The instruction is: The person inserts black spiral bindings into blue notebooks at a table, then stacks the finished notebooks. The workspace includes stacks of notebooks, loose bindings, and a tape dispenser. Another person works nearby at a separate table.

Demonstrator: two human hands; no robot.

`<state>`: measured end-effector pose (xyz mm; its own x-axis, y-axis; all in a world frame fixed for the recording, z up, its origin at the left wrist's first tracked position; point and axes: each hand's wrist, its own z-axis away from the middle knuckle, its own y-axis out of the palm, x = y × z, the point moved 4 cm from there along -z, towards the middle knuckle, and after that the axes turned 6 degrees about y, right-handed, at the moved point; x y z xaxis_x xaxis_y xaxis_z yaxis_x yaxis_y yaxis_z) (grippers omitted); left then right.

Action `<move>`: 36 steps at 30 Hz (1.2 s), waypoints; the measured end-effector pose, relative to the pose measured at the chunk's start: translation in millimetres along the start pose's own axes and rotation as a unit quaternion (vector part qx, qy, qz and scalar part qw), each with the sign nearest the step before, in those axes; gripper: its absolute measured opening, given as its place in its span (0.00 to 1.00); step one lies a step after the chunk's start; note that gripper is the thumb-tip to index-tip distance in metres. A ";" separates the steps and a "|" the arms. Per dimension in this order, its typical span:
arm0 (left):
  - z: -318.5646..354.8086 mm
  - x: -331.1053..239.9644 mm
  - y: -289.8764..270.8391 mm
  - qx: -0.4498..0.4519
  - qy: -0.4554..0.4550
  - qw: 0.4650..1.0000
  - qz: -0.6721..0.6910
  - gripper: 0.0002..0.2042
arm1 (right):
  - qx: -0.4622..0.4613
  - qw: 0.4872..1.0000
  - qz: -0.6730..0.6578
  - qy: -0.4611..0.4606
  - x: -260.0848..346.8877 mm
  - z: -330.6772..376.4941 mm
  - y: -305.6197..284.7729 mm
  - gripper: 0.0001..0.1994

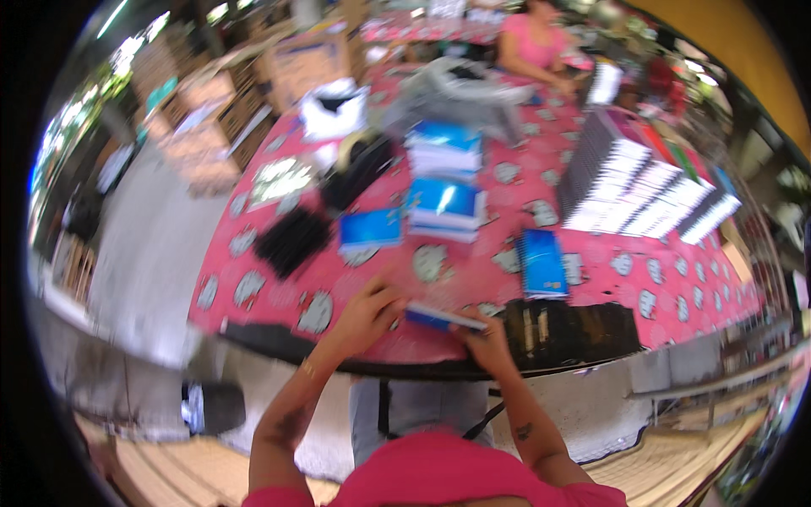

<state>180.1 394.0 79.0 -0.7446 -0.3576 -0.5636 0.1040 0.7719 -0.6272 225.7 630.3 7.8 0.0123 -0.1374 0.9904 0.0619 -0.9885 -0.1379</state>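
- Fingers of the left hand [369, 311] curl over the left end of a slim blue booklet [441, 318]; those of the right hand [483, 331] pinch its right end. Both are closed on it, though blur hides the exact finger placement.
- Booklet position: at the near edge of the pink patterned table [591, 287], at about 6 o'clock on the tabletop, directly in front of the person.
- Long axis: it runs from 9 toward 3 o'clock, dipping slightly at the right end, spanning the gap between the hands; neither hand is clearly nearer.
- Beyond it, toward 12 o'clock, sit stacks of blue books [446, 207]; a single blue book [541, 262] lies toward 1 o'clock.
- Black bundle [292, 239] lies toward 10 o'clock.
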 end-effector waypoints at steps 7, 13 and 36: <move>9.2 -3.9 -21.3 0.048 -0.188 0.978 0.078 0.10 | 0.032 0.995 0.003 -0.091 -7.8 -12.4 20.4 0.14; -5.0 10.5 5.9 0.128 -0.274 0.928 0.220 0.11 | -0.012 0.999 0.012 -0.051 -7.1 -2.8 -4.2 0.14; -11.6 -3.3 -12.6 0.172 -0.276 0.929 0.176 0.12 | 0.015 0.999 -0.007 -0.043 0.6 -0.5 3.0 0.12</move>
<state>173.6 391.6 95.0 -0.1824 -0.4042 -0.8963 0.5525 0.7119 -0.4335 225.4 627.2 8.0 0.0965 -0.1165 0.9885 0.0934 -0.9877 -0.1255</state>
